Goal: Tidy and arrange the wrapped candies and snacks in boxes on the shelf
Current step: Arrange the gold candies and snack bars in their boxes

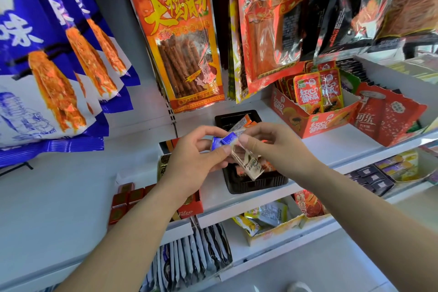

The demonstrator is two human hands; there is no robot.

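Note:
My left hand [194,156] and my right hand [275,147] meet above a black plastic tray [258,184] on the white shelf. Together they pinch a small bunch of wrapped candies: blue-wrapped ones [224,141] on top and a cream-wrapped bar [248,166] hanging below. The thumb and forefinger of each hand close on the wrappers. More wrapped candies, orange and white, lie in the tray's far end [241,123]. A red box [189,210] with square red and gold chocolates [129,197] sits under my left wrist.
Large snack bags hang above: blue ones [54,66] at left, an orange one [180,38] in the middle, red ones [270,26] at right. A red carton [315,123] of sachets stands at right. Lower shelves hold a box of packets [267,218] and upright sachets [194,258].

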